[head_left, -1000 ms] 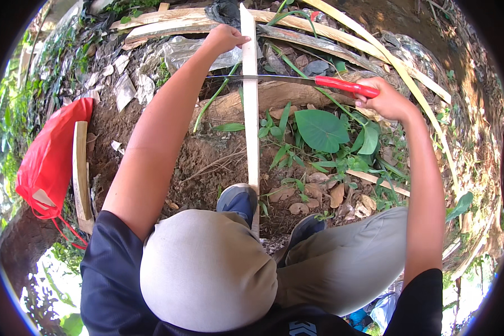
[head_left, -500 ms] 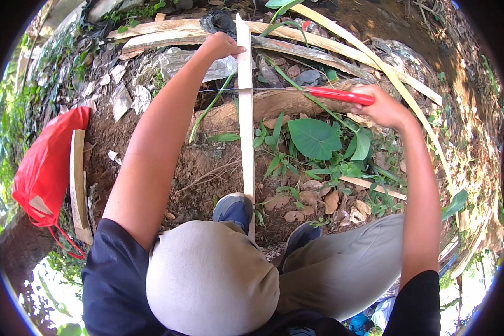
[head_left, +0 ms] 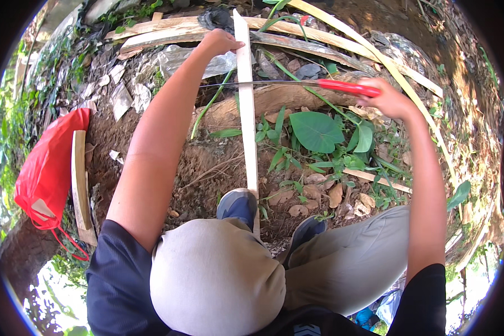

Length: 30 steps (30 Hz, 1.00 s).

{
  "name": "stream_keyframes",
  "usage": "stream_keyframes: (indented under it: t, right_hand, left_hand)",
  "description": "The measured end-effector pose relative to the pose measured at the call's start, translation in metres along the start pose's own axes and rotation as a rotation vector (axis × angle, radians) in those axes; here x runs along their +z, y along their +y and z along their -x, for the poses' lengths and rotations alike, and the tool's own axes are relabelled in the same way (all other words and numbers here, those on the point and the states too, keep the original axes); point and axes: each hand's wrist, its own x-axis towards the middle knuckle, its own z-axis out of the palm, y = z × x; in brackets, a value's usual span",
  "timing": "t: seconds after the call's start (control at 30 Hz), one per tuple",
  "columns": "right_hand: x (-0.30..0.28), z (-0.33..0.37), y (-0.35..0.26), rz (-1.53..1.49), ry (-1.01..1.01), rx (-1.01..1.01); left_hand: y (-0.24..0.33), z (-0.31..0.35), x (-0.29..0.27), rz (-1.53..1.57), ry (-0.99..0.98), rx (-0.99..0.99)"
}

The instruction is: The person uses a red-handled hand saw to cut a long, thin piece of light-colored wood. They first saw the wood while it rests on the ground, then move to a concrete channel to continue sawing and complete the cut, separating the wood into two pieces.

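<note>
A long pale wooden strip [head_left: 247, 126] runs away from me, its near part beside my left shoe [head_left: 238, 208]. My left hand [head_left: 221, 42] grips the strip close to its far end, thumb against the wood. In my right hand [head_left: 387, 99] is the red handle of a handsaw [head_left: 350, 87], fingers wrapped round it. The thin dark blade lies crosswise over the strip, a short way nearer to me than my left hand, and its tip reaches toward my left forearm. A thick brown log or root [head_left: 280, 101] lies on the ground under the strip.
Several split wooden slats [head_left: 168, 37] lie across the far side. A long curved strip [head_left: 369, 53] arcs down the right. Broad green leaves [head_left: 317, 133] grow right of the wooden strip. A red drawstring bag [head_left: 50, 165] and a short board [head_left: 79, 179] are at the left.
My right hand has drawn the saw to the right, and its handle sits farther from the strip. The strip's far end has shifted slightly left. My left hand keeps its grip.
</note>
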Motion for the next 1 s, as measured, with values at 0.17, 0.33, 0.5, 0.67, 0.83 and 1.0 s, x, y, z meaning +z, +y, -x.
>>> stream_keyframes:
  t: [0.17, 0.33, 0.5, 0.67, 0.83, 1.0]
  right_hand:
    - [-0.022, 0.070, 0.073, -0.099, 0.192, 0.221]
    - [0.009, 0.009, 0.008, 0.128, 0.125, -0.087]
    - [-0.006, 0.013, 0.029, -0.054, 0.106, 0.010]
    - [-0.029, 0.060, 0.071, -0.053, 0.123, 0.143]
    - [0.022, -0.015, -0.006, -0.013, -0.048, -0.091]
    - [-0.021, 0.022, 0.022, 0.069, 0.085, 0.074]
  left_hand:
    - [0.019, 0.011, 0.018, 0.009, 0.121, -0.056]
    - [-0.011, -0.004, 0.007, -0.018, 0.021, -0.032]
    - [-0.003, 0.001, 0.002, 0.008, -0.011, -0.046]
    - [0.005, 0.001, 0.013, -0.027, 0.065, 0.033]
    - [-0.007, -0.015, 0.004, -0.094, -0.039, 0.006]
    - [-0.009, 0.008, -0.006, -0.015, 0.005, -0.015]
